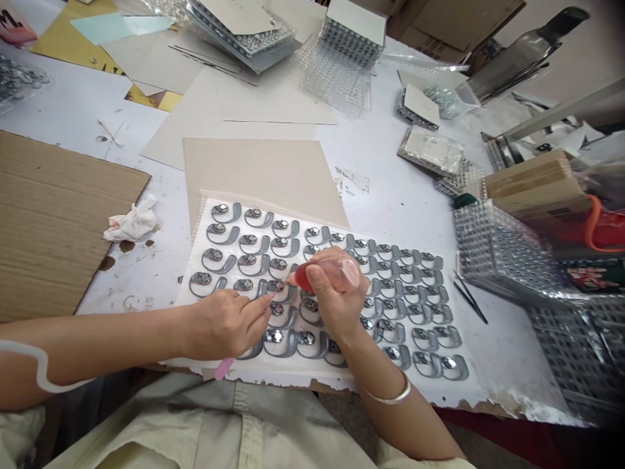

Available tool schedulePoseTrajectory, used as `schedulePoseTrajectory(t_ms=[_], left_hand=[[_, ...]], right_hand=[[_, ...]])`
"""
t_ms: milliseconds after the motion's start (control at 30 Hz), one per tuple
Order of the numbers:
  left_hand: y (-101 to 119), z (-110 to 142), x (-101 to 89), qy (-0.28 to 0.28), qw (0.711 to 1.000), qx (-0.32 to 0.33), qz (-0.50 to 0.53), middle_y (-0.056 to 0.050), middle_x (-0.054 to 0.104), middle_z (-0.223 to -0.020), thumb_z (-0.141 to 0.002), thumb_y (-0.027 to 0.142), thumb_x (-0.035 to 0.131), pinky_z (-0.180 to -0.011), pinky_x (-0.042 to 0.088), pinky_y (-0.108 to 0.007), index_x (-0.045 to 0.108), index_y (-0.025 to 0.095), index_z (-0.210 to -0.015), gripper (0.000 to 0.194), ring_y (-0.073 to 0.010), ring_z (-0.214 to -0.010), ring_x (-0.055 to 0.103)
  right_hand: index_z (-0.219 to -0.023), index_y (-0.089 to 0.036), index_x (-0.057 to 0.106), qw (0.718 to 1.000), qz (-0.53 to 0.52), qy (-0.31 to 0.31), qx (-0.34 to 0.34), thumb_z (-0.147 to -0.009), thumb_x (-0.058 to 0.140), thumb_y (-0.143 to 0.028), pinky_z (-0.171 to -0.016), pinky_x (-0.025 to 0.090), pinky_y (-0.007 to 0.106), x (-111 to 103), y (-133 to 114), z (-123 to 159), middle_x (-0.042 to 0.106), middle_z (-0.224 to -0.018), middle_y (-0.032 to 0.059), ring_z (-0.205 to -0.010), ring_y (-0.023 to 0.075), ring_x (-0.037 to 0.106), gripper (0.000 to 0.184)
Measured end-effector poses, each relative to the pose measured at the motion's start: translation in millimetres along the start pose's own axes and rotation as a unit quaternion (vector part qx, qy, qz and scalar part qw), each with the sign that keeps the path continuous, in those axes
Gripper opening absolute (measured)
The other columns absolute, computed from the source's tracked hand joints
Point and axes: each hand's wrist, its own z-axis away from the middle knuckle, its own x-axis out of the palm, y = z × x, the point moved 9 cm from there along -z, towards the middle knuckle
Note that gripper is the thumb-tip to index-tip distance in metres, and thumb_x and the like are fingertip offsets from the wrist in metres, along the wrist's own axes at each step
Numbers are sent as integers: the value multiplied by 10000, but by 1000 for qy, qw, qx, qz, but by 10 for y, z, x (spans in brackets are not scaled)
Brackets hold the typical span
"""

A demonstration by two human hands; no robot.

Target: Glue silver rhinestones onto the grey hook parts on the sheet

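My left hand [229,322] is closed around a slim pink stick [224,369]. Its wide end shows below the palm, and its thin tip reaches a grey piece near the sheet's middle. In my right hand [336,299] is a small clear squeeze bottle [347,272] with red liquid, tilted so its nozzle points left, close to that tip. Whether the nozzle touches the piece I cannot tell. Rows of grey curved pieces [278,342], each with a round shiny setting, lie on a white padded sheet [193,326]. Both hands hide some of them.
Beige card [254,169] lies behind the sheet. Brown cardboard [58,221] and a crumpled tissue [131,221] are at left. Black tweezers [471,298] rest at right, beside stacked clear trays [498,241]. More trays [354,36] stand at the back.
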Motion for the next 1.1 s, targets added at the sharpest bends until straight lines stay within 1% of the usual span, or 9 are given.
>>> schedulePoseTrajectory(t_ms=[100,200,267,433,567,667,867,1000,1100], left_hand=[[-7,3,-11,14,1000,-7,2,-199,708,-972,-844,54,439,-385,479,-275,635,32,-929,215,-171,-559,638],[-15,0,-30,27,1000,-10,4,-192,714,-949,-835,28,441,-371,471,-276,625,28,-925,204,-173,-549,637],[-16,-4,-29,23,1000,-7,3,-189,715,-947,-843,24,435,-380,480,-273,620,31,-931,205,-172,-566,648],[-26,-10,-20,6,1000,1,1,-191,711,-968,-858,30,436,-404,501,-256,612,31,-954,201,-162,-599,664],[-21,-15,-38,20,1000,4,6,-194,714,-951,-867,29,405,-407,506,-256,609,28,-945,218,-168,-605,673],[-37,-22,-59,36,999,-10,5,-189,717,-939,-874,24,391,-410,507,-265,608,35,-933,225,-173,-607,676],[-20,-35,-62,18,1000,12,3,-188,715,-939,-858,21,430,-422,508,-244,618,32,-929,201,-163,-612,670],[-19,-29,-52,4,1000,19,14,-214,704,-962,-836,13,453,-443,531,-262,613,3,-959,202,-186,-643,678],[-20,-29,-44,-2,1000,21,12,-212,703,-971,-841,9,452,-446,535,-258,616,8,-960,202,-182,-640,676]], right_hand=[[-663,-190,612,1000,-1,-5,6,-826,642,-292,-608,492,321,15,7,7,592,-682,8,-649,147,585,195],[-682,-189,622,1000,3,-3,-10,-831,637,-279,-609,498,331,15,-17,12,594,-701,17,-657,152,582,175],[-690,-192,622,1000,6,-1,-22,-833,633,-266,-607,499,334,13,-39,11,594,-700,16,-660,154,581,161],[-666,-204,593,998,-5,-13,-54,-830,620,-177,-612,489,328,33,-126,-3,591,-652,-2,-637,148,576,168],[-671,-207,577,997,-12,-11,-74,-809,631,-128,-595,480,321,22,-170,3,580,-642,-12,-615,142,568,168],[-670,-208,552,995,-8,-16,-95,-800,631,-100,-599,477,323,25,-207,18,569,-632,-16,-619,142,558,187],[-723,-199,561,990,19,-10,-139,-779,647,-96,-576,469,312,8,-303,42,574,-668,-1,-658,150,554,145],[-719,-198,564,988,31,-17,-150,-789,637,-117,-565,461,311,17,-337,52,577,-661,0,-639,147,546,130],[-719,-199,567,988,33,-22,-152,-786,640,-128,-566,459,317,19,-346,59,584,-660,4,-637,150,545,123]])
